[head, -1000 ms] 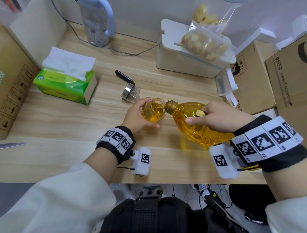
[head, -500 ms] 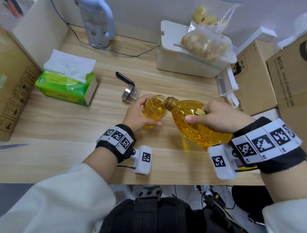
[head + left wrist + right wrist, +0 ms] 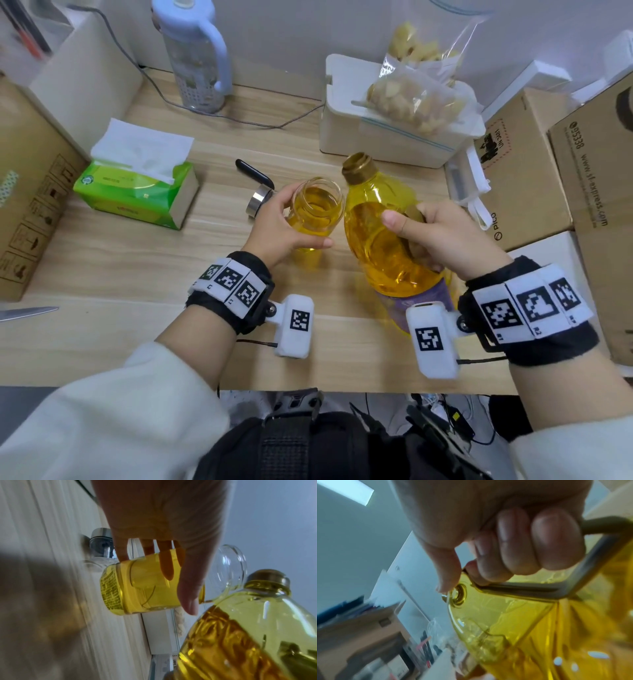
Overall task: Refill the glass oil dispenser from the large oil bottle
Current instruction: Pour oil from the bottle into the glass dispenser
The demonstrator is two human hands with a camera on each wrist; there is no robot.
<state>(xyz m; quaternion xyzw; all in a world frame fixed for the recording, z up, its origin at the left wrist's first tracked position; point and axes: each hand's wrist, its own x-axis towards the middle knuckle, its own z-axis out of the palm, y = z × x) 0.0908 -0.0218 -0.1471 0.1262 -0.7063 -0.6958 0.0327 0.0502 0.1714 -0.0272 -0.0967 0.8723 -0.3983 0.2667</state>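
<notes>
Your left hand (image 3: 274, 228) wraps the glass oil dispenser (image 3: 317, 212) standing mid-desk, thumb and fingers curled round its oil-filled body, mouth open. Your right hand (image 3: 442, 236) is clamped on the handle of the large oil bottle (image 3: 380, 219), fingers (image 3: 539, 545) hooked through it; the bottle stands near upright just beside the dispenser, uncapped neck toward the desk's (image 3: 102, 267) far edge. The dispenser's metal lid (image 3: 258, 202) lies just behind your left hand, a tissue box (image 3: 137, 185) toward the left edge

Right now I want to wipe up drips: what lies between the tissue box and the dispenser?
In the head view, bare table, then the dispenser's cap beside the dispenser, partly behind the left hand.
</notes>
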